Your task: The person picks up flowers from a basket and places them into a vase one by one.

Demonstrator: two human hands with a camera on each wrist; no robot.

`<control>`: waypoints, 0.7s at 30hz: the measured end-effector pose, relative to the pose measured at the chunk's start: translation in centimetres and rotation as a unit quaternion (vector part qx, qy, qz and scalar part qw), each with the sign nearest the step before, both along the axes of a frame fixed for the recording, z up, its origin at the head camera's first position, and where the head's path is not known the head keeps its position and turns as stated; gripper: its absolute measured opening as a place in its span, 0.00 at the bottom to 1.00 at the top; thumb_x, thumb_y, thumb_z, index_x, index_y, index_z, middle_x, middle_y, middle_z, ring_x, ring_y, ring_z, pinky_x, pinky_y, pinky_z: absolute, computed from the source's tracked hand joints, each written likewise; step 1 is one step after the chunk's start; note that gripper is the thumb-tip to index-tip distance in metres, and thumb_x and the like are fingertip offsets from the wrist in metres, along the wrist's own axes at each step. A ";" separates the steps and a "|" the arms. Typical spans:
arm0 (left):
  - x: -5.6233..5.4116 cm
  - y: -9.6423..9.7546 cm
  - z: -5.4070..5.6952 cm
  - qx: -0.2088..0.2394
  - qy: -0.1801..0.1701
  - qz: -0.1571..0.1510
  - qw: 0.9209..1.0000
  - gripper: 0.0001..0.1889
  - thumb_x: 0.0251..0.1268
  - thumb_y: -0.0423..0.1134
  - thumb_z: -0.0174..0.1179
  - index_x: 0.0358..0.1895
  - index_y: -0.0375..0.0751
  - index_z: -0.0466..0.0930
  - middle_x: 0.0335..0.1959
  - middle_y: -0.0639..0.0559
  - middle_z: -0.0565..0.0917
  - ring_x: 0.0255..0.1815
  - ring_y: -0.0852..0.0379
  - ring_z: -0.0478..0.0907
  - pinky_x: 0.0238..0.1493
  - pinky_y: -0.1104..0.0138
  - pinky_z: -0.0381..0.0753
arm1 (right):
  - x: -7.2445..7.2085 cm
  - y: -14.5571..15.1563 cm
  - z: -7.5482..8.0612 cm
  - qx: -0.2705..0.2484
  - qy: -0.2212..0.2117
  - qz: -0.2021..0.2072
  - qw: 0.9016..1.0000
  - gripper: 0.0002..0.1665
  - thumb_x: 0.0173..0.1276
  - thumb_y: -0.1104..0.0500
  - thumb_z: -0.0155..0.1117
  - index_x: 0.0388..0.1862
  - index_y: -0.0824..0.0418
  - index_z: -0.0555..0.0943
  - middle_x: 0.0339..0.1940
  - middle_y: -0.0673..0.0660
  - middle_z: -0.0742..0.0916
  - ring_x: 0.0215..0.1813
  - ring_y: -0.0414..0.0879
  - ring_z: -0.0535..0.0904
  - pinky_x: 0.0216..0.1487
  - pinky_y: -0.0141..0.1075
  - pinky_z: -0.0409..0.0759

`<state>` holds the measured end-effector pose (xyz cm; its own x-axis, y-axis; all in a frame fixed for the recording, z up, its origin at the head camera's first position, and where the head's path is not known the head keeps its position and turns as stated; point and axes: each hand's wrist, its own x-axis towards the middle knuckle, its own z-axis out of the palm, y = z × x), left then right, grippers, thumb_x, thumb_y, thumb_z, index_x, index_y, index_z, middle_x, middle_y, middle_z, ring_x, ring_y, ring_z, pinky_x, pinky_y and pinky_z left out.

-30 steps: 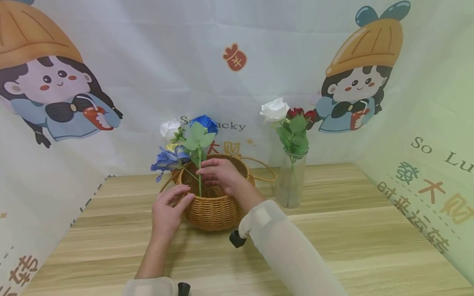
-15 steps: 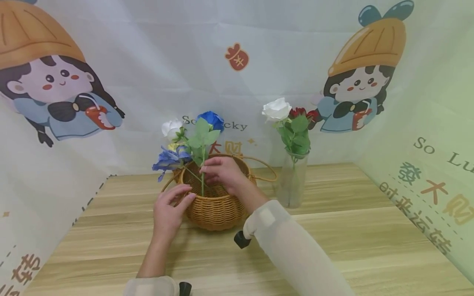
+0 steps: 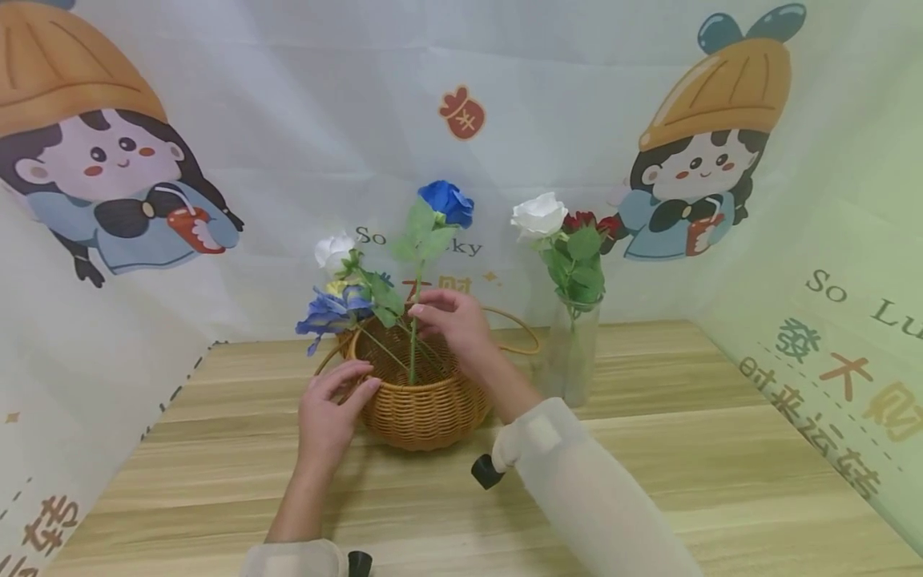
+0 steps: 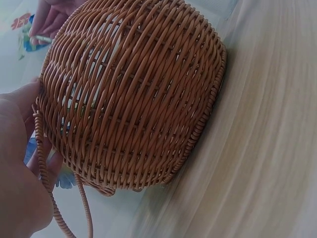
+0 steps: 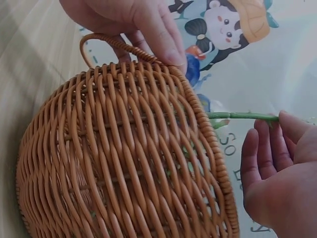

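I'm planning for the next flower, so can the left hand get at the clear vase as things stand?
Probably not easily: the basket and the right forearm lie between the left hand and the vase.

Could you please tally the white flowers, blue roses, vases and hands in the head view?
White flowers: 2
Blue rose: 1
Vase: 1
Hands: 2 (left hand on the rim of the basket, right hand pinching the blue rose's stem)
Total: 6
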<state>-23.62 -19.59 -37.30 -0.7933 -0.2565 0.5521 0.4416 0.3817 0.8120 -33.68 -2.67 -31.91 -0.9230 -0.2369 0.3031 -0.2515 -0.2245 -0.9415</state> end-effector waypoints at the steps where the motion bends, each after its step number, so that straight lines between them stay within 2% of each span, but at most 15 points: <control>1: 0.0 0.0 0.0 0.001 -0.002 0.001 1.000 0.11 0.56 0.27 0.69 0.43 0.28 0.84 0.50 0.37 0.83 0.49 0.58 0.71 0.49 0.66 0.75 | 0.0 0.2 0.1 -0.005 0.003 -0.006 1.000 0.12 0.66 0.69 0.64 0.47 0.73 0.80 0.36 0.58 0.87 0.30 0.44 0.82 0.48 0.57 0.79; 8: 0.0 0.1 0.0 0.009 -0.008 0.002 1.000 0.12 0.55 0.27 0.69 0.44 0.27 0.84 0.50 0.38 0.83 0.47 0.59 0.70 0.49 0.63 0.76 | 0.2 1.6 0.3 -0.022 0.027 -0.019 0.999 0.13 0.66 0.70 0.64 0.48 0.76 0.78 0.33 0.54 0.87 0.29 0.43 0.81 0.40 0.45 0.82; 14: 0.1 0.2 0.0 0.013 -0.010 0.000 1.000 0.12 0.55 0.27 0.69 0.44 0.27 0.84 0.50 0.36 0.82 0.47 0.58 0.70 0.49 0.64 0.76 | 0.1 3.4 0.8 -0.044 0.035 -0.051 0.997 0.12 0.65 0.71 0.64 0.46 0.76 0.78 0.33 0.52 0.86 0.28 0.42 0.80 0.34 0.36 0.82; 16: 0.1 0.2 0.0 0.013 -0.011 -0.001 1.000 0.12 0.55 0.27 0.69 0.44 0.27 0.84 0.51 0.36 0.82 0.47 0.57 0.70 0.49 0.64 0.76 | 0.1 4.0 1.1 -0.052 0.034 -0.060 0.996 0.12 0.65 0.71 0.63 0.46 0.76 0.78 0.34 0.56 0.86 0.28 0.42 0.80 0.34 0.35 0.82; 21: 0.1 0.1 0.0 0.009 -0.010 0.002 1.000 0.12 0.56 0.27 0.69 0.44 0.28 0.84 0.51 0.37 0.83 0.47 0.60 0.70 0.49 0.64 0.76 | 0.0 5.2 2.0 -0.062 0.042 -0.072 0.995 0.06 0.65 0.71 0.64 0.40 0.67 0.81 0.33 0.55 0.87 0.30 0.44 0.81 0.35 0.37 0.83</control>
<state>-23.55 -19.51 -37.30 -0.8029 -0.2686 0.5321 0.4246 0.3689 0.8268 -33.68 2.53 -29.91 -0.9152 -0.0593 0.3987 -0.3657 -0.2937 -0.8832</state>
